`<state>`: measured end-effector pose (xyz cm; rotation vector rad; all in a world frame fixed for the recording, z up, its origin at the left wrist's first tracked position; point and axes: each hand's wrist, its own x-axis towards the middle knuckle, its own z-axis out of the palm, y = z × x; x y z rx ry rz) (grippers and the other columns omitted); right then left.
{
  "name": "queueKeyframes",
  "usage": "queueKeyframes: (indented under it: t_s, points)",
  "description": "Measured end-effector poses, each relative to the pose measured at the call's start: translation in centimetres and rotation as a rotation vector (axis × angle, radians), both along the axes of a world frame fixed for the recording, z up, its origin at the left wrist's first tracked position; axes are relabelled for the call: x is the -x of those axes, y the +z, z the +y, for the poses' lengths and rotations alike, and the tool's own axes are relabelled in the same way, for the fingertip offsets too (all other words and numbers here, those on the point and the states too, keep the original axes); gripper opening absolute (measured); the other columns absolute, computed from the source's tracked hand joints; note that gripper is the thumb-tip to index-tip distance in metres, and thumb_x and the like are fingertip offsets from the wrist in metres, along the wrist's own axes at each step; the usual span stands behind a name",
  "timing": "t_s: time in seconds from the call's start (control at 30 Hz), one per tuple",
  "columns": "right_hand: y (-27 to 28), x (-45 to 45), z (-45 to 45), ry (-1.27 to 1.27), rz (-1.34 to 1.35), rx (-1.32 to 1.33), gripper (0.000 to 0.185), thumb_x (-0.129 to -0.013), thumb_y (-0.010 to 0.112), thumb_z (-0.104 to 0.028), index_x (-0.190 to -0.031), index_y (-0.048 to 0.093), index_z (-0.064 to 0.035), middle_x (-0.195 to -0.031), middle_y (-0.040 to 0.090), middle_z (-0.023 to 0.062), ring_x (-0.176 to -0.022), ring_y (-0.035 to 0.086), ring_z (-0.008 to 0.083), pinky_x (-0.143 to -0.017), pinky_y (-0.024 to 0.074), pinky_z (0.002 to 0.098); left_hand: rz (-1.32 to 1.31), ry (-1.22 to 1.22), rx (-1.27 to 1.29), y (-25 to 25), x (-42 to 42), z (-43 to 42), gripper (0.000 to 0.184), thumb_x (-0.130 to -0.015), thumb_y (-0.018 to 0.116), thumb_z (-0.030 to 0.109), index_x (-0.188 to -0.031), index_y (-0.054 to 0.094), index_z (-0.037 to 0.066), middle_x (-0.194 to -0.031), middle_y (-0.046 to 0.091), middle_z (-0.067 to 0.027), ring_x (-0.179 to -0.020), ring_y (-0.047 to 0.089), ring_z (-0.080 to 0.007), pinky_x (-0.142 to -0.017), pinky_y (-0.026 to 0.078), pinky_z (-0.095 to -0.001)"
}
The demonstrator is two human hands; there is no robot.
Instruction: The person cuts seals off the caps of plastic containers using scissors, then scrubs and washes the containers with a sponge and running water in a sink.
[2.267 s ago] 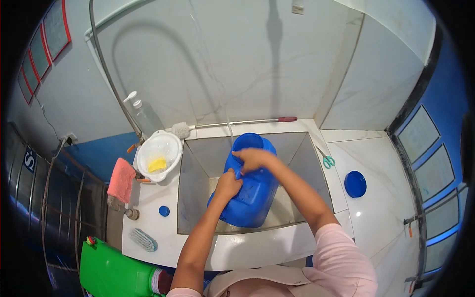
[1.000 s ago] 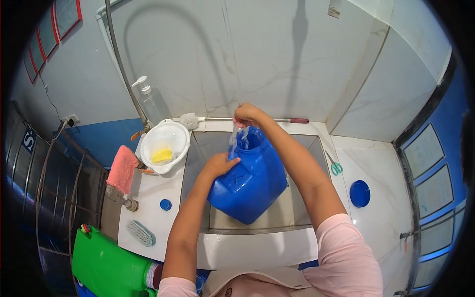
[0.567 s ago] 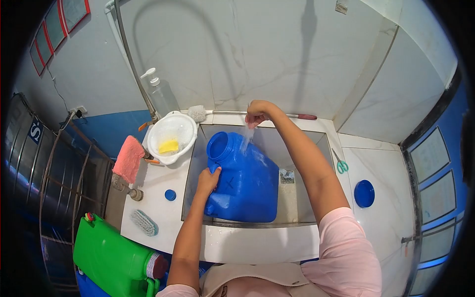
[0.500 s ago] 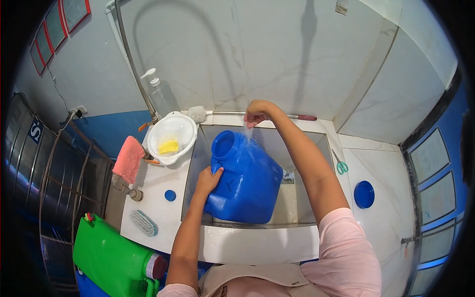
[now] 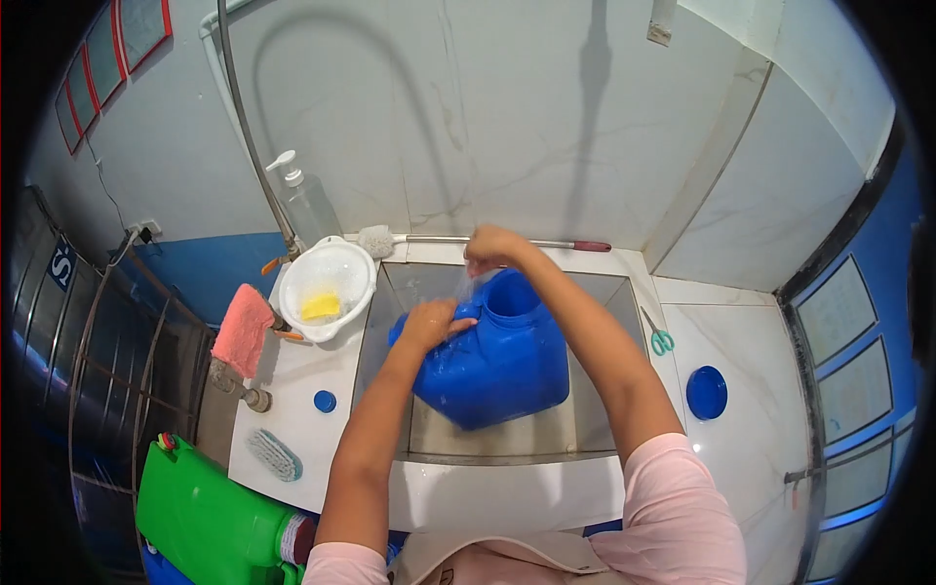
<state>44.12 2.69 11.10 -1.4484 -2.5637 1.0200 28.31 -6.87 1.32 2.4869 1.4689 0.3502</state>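
A blue jug [image 5: 502, 375] is tilted inside the sink [image 5: 597, 414], its round mouth uncapped and facing up. My left hand [image 5: 436, 326] is closed on the jug's handle side, left of the mouth. Behind the jug's mouth, near the sink's back edge, my right hand [image 5: 490, 250] has its fingers bent together in the water stream; whether they hold anything is hidden. Water splashes down from it onto the jug by my left hand.
Left of the sink are a white basin [image 5: 359, 276] with a yellow sponge [image 5: 320, 306], a pump bottle [image 5: 308, 205], a small blue cap [image 5: 325, 401] and a brush [image 5: 274, 455]. Scissors [image 5: 662, 341] and a large blue lid [image 5: 707, 392] lie right. A long-handled brush [image 5: 487, 240] lies behind.
The jug has turned so its mouth moved from the left to the right of my left hand. My left hand has shifted up onto its handle side. My right hand has moved slightly left and down.
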Motion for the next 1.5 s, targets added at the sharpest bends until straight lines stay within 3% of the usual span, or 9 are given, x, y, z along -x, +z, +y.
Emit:
queueKeyframes:
  t_s: [0.03, 0.17, 0.3, 0.5, 0.67, 0.83, 1.0, 1.2, 1.5]
  points:
    - [-0.9, 0.0, -0.4, 0.365, -0.422, -0.428, 0.023, -0.070, 0.058, -0.008, -0.084, 0.066, 0.0080, -0.087, 0.066, 0.0251, -0.072, 0.068, 0.0315, -0.065, 0.0549, 0.0387, -0.016, 0.083, 0.031, -0.1, -0.3, -1.0, 0.056, -0.087, 0.050, 0.053, -0.092, 0.055, -0.003, -0.085, 0.063, -0.0251, -0.082, 0.060, -0.0448, -0.071, 0.046, -0.0512]
    - [-4.8, -0.9, -8.8, 0.193, -0.410, -0.326, 0.069, -0.067, 0.066, -0.027, -0.127, 0.048, 0.0031, -0.120, 0.056, 0.0213, -0.109, 0.056, 0.0326, -0.092, 0.0422, 0.0482, -0.305, 0.319, 0.193, -1.3, -2.1, -4.6, 0.052, -0.093, 0.043, 0.046, -0.093, 0.055, -0.005, -0.092, 0.061, -0.0298, -0.089, 0.059, -0.0457, -0.077, 0.047, -0.0495]
    - [-8.6, -3.7, -10.5, 0.252, -0.028, -0.965, 0.061, -0.075, 0.064, -0.040, -0.123, 0.055, -0.0037, -0.087, 0.059, 0.0111, -0.086, 0.056, 0.0255, -0.072, 0.0369, 0.0403, -0.648, 0.221, 0.073, -4.8, -3.1, -8.4, 0.063, -0.096, 0.033, 0.050, -0.119, 0.050, -0.005, -0.116, 0.058, -0.0225, -0.108, 0.056, -0.0329, -0.087, 0.045, -0.0400]
    - [-4.0, -4.9, -12.9, 0.252, 0.007, -0.882, 0.074, -0.070, 0.062, -0.063, -0.116, 0.060, -0.0059, -0.081, 0.063, 0.0123, -0.075, 0.058, 0.0263, -0.073, 0.0372, 0.0406, -1.371, 0.750, 0.731, -7.7, 4.6, -14.8, 0.045, -0.097, 0.038, 0.042, -0.118, 0.052, 0.005, -0.102, 0.063, -0.0080, -0.088, 0.058, -0.0166, -0.076, 0.048, -0.0285]
    - [10.4, -0.2, -10.0, 0.065, 0.129, -1.002, 0.073, -0.067, 0.067, -0.061, -0.113, 0.063, -0.0052, -0.097, 0.067, 0.0149, -0.091, 0.063, 0.0305, -0.084, 0.0444, 0.0418, -1.437, 0.839, 0.988, -9.6, 8.9, -15.9, 0.049, -0.097, 0.034, 0.042, -0.124, 0.049, 0.004, -0.115, 0.057, -0.0138, -0.101, 0.056, -0.0201, -0.081, 0.047, -0.0337]
    - [22.3, 2.1, -9.3, -0.023, 0.185, -1.080, 0.048, -0.067, 0.063, -0.028, -0.112, 0.065, -0.0123, -0.093, 0.067, 0.0173, -0.086, 0.065, 0.0335, -0.077, 0.0505, 0.0446, -1.965, 0.549, 0.978, -3.3, 6.0, -17.7, 0.041, -0.097, 0.037, 0.035, -0.117, 0.052, 0.003, -0.109, 0.061, -0.0136, -0.094, 0.061, -0.0223, -0.074, 0.052, -0.0342]
    - [20.1, 4.1, -6.1, -0.021, 0.026, -0.836, 0.044, -0.068, 0.065, -0.037, -0.103, 0.070, -0.0106, -0.092, 0.067, 0.0185, -0.086, 0.065, 0.0356, -0.077, 0.0513, 0.0433, -2.342, 0.439, 1.213, -0.9, 7.4, -25.9, 0.041, -0.095, 0.037, 0.033, -0.119, 0.052, 0.003, -0.110, 0.060, -0.0152, -0.104, 0.058, -0.0271, -0.091, 0.047, -0.0470]
    - [21.9, 4.7, -4.8, -0.349, 0.250, -0.835, 0.042, -0.069, 0.063, -0.038, -0.086, 0.070, 0.0000, -0.085, 0.066, 0.0244, -0.082, 0.065, 0.0388, -0.075, 0.0508, 0.0446, -2.141, 0.504, 0.522, 13.0, 14.9, -29.9, 0.054, -0.093, 0.041, 0.048, -0.128, 0.047, 0.006, -0.127, 0.053, -0.0143, -0.110, 0.055, -0.0294, -0.093, 0.045, -0.0468]
    - [19.2, 5.9, -6.7, -0.308, -0.021, -0.704, 0.045, -0.072, 0.065, -0.041, -0.092, 0.070, -0.0004, -0.091, 0.066, 0.0247, -0.090, 0.063, 0.0399, -0.078, 0.0502, 0.0455, -2.278, 0.519, 0.622, 6.8, 14.2, -31.1, 0.056, -0.093, 0.045, 0.047, -0.129, 0.044, 0.004, -0.126, 0.053, -0.0137, -0.110, 0.055, -0.0273, -0.097, 0.043, -0.0415]
